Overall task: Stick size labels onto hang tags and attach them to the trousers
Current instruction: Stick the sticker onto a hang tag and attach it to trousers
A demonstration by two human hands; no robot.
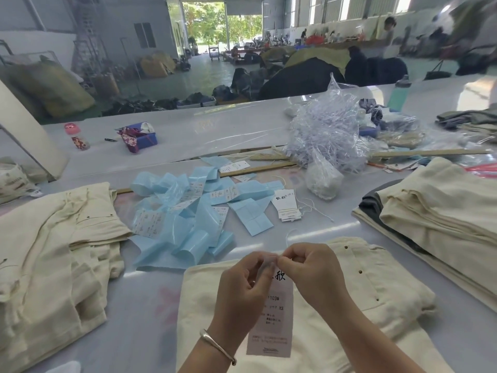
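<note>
Because the long white paper hang tag (271, 316) printed with black characters is thin card, it should be light and fairly stiff but easy to crease, so the sound place to take it is at its top edge beside the string hole, which is where both hands meet. The left hand (243, 286) pinches the top of that tag between thumb and curled fingers, and the right hand (313, 275) pinches just beside it, apparently on the fine white string (289, 235) that rises in a loop above the tag. Such a string looks limp and slippery, likely to slide out of a loose grip.

The tag hangs over the folded cream cotton trousers (363, 297) lying under it on the pale grey worktop (150, 305); the cloth looks soft, floppy and heavy next to the paper, best gripped at a belt loop or the waistband. Beyond the tag, a small stack of white hang tags with strings (286, 208) waits, and to the left of that stack sprawl light blue glossy backing strips (188, 211), some bearing white size labels.

The tag's hole and the knot are hidden by the fingertips, so whether the string is threaded through cannot be told. The tag's top print is partly covered, its small text too fine to read, and the trousers are cut off by the lower edge.
</note>
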